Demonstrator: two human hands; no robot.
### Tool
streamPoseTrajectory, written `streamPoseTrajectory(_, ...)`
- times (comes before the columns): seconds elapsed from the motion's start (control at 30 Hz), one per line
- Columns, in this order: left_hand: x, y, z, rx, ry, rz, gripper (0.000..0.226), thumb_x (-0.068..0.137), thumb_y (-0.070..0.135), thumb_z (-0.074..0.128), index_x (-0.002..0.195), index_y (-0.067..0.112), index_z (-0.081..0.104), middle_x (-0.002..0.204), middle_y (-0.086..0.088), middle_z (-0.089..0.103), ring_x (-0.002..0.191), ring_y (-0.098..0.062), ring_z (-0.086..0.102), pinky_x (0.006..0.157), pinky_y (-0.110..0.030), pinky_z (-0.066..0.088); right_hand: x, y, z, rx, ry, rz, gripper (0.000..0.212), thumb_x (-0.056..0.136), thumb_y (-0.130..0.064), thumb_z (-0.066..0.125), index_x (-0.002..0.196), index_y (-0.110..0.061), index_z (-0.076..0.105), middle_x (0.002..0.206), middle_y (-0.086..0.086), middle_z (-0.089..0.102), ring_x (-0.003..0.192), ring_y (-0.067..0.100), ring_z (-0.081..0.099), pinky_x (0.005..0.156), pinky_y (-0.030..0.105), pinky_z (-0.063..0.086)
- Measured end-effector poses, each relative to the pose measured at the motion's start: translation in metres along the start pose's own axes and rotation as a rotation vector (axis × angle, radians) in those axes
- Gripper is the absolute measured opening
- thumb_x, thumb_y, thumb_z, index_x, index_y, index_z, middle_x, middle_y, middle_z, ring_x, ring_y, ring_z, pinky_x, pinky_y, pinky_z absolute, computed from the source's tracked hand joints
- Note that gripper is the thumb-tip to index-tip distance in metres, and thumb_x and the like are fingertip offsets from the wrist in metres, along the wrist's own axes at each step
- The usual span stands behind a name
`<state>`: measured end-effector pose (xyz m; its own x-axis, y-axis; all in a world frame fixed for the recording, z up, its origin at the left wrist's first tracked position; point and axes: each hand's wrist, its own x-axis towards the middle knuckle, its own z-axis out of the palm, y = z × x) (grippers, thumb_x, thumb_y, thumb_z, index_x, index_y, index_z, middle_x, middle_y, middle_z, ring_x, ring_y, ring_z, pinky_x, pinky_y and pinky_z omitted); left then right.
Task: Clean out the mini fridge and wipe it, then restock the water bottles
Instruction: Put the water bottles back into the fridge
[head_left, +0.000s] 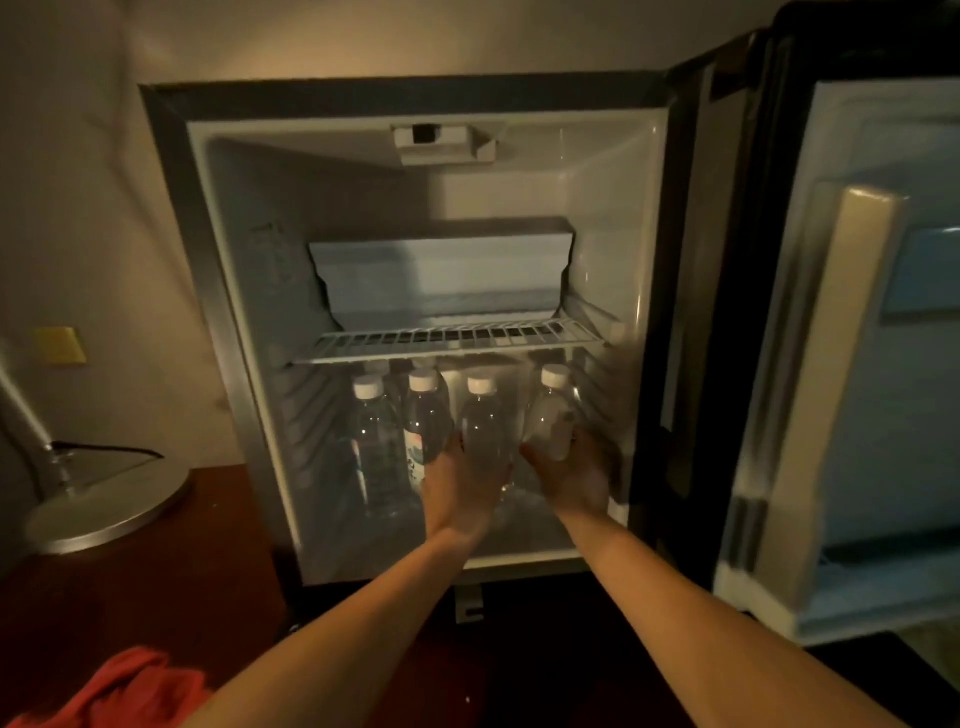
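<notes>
hands (519, 478) gripping clear plastic bottles (485, 431) (white-capped)

open room above wire shelf (447, 340), low gap beneath crowded by upright bottles (375, 436), door (852, 364) swung wide right

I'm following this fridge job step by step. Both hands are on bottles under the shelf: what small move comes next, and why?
Probably lift or set both at once: the left hand grips the third bottle, the right hand the tilted fourth bottle, below the wire shelf. Which direction, one frame cannot tell.
</notes>
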<state>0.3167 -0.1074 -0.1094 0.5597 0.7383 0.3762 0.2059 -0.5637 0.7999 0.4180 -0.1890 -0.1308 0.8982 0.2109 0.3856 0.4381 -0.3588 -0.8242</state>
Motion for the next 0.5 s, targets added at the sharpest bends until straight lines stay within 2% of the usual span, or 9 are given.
streamPoseTrajectory(0.07,0.009,-0.001,0.012,0.046,-0.012,0.022,0.043,0.081,0.035,0.074,0.117,0.016,0.060,0.104,-0.012,0.070,0.097,-0.035,0.066,0.082,-0.046,0.054,0.008,-0.002,0.005,-0.023,-0.004,-0.023,0.049,0.089,-0.037,0.067,0.125,-0.005,0.058,0.123,0.014,0.060,0.114,0.027,0.057,0.088,0.026,0.038)
streamPoseTrajectory(0.17,0.022,-0.002,0.024,0.038,-0.046,0.028,0.051,0.086,0.032,0.069,0.132,0.016,0.052,0.115,-0.013,0.068,0.105,-0.038,0.064,0.088,-0.048,0.052,0.021,-0.002,0.016,0.083,0.024,-0.013,0.045,0.084,-0.028,0.073,0.123,-0.009,0.061,0.123,0.007,0.064,0.117,0.024,0.057,0.081,0.016,0.031)
streamPoseTrajectory(0.33,0.040,-0.008,0.042,-0.017,-0.049,0.017,0.051,0.088,0.025,0.067,0.134,0.014,0.047,0.122,-0.013,0.064,0.109,-0.036,0.063,0.090,-0.046,0.052,0.035,0.004,0.034,0.149,0.045,-0.057,0.048,0.085,-0.020,0.070,0.131,-0.015,0.057,0.127,0.003,0.061,0.121,0.020,0.054,0.089,0.013,0.031)
streamPoseTrajectory(0.43,0.048,-0.011,0.052,-0.048,-0.045,0.026,0.048,0.089,0.021,0.067,0.132,0.014,0.047,0.122,-0.013,0.062,0.110,-0.036,0.062,0.090,-0.048,0.053,0.044,0.009,0.041,0.140,0.061,-0.095,0.047,0.086,-0.017,0.068,0.131,-0.014,0.056,0.127,0.003,0.061,0.120,0.018,0.053,0.082,-0.001,0.024)
streamPoseTrajectory(0.5,0.054,-0.012,0.058,-0.052,-0.052,0.035,0.047,0.089,0.020,0.066,0.132,0.015,0.047,0.121,-0.014,0.062,0.110,-0.036,0.061,0.090,-0.048,0.052,0.049,0.010,0.044,0.160,0.070,-0.100,0.044,0.085,-0.015,0.068,0.128,-0.014,0.058,0.123,0.002,0.062,0.114,0.014,0.055,0.077,-0.004,0.028)
